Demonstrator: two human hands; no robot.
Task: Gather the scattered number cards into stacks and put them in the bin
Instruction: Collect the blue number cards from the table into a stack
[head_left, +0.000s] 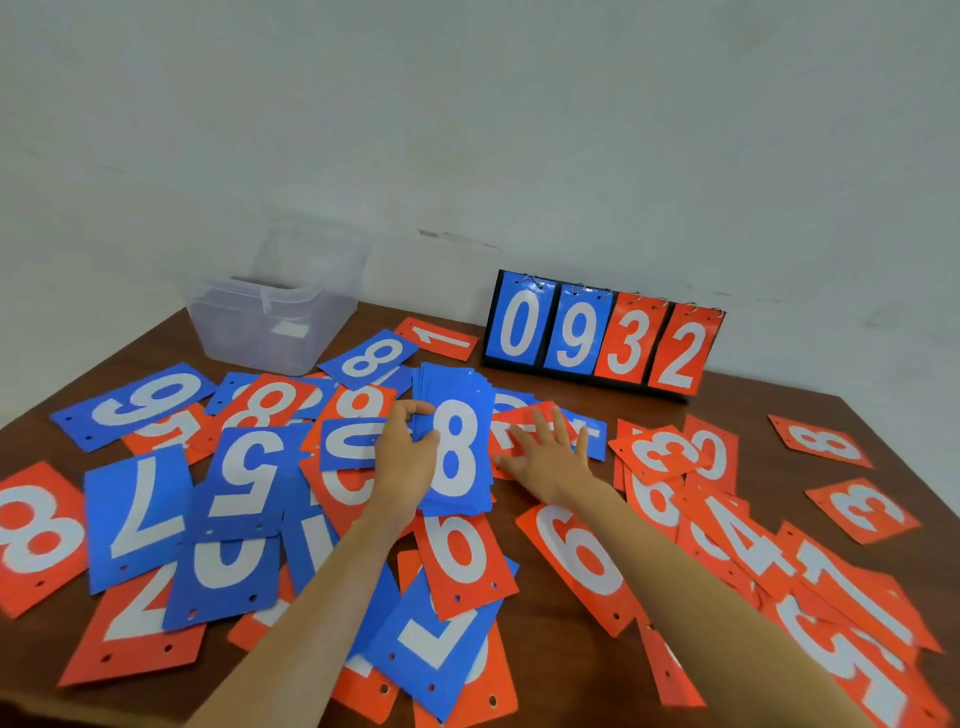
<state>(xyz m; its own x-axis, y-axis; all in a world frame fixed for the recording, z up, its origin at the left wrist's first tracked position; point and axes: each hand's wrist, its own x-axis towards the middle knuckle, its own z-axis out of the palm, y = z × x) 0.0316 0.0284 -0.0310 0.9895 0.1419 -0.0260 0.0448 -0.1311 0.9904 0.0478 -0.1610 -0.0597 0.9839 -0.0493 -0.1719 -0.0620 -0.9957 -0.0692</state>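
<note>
Left hand (408, 460) gripping blue stack (457, 452); right hand (553, 454) flat on orange card (509, 421).
The left hand is curling round the stack's left edge (an 8 is showing on top) at mid-table. The right hand, just beside, is spreading straight fingers over the orange card. All around, loose cards (140, 514) are lying; the clear bin (270, 332) is standing at the far left of the table (753, 415).

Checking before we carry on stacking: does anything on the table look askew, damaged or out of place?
No damage shows. The blue stack that the left hand grips is fanned, its far edges uneven, so it needs squaring. The right hand presses flat on a tilted red card. The bin stands upright.
</note>
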